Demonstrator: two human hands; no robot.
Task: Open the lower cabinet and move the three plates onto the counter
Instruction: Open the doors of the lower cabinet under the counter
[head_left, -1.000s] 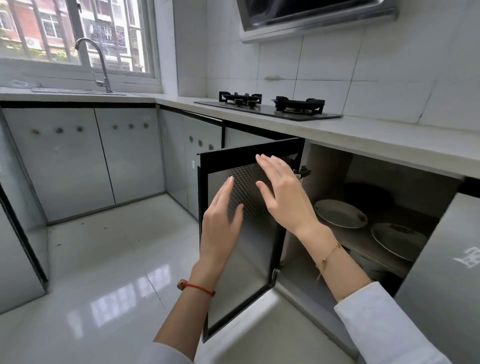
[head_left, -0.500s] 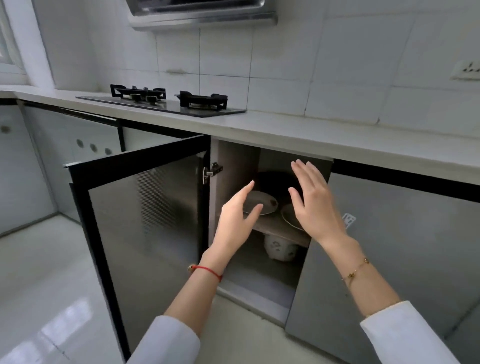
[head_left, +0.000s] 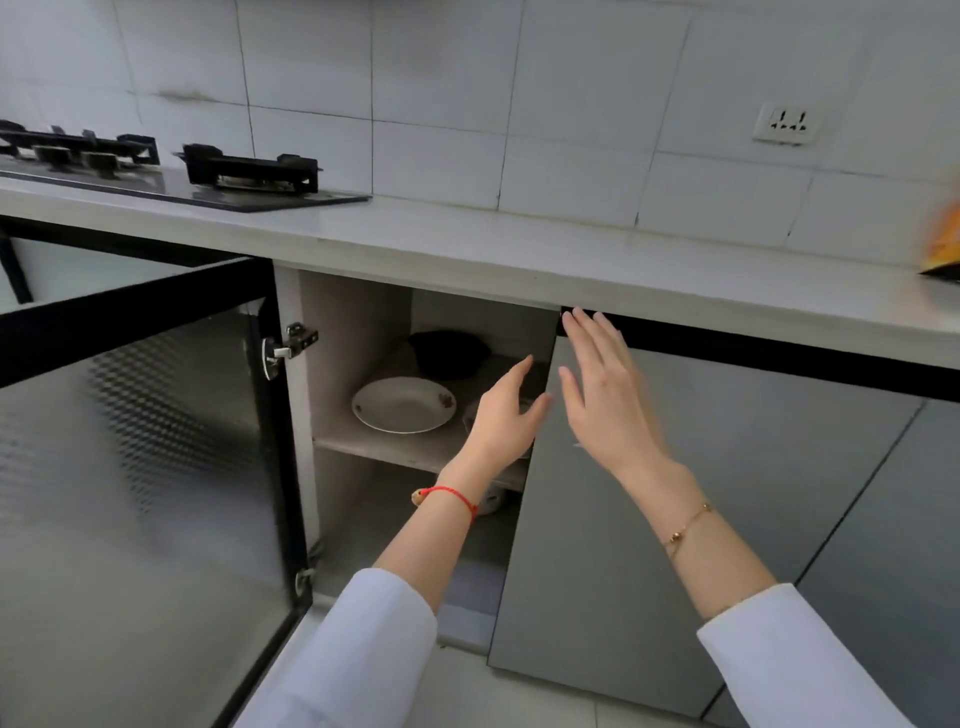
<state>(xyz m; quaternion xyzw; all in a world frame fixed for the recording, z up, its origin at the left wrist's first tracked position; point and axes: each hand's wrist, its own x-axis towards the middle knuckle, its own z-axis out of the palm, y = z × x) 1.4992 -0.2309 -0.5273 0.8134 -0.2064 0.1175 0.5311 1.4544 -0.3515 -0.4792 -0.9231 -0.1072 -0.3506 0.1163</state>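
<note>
Both hands, the left hand (head_left: 506, 415) and right hand (head_left: 605, 400), hung open and empty beside the white plate (head_left: 404, 405). It looked glazed, slippery and breakable; gripping under its rim seemed safest.

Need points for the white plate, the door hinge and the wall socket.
white plate (head_left: 403, 405), head view, on the plate's centre well.
door hinge (head_left: 289, 347), head view, on the metal hinge body.
wall socket (head_left: 787, 122), head view, on the middle of the faceplate.
</note>
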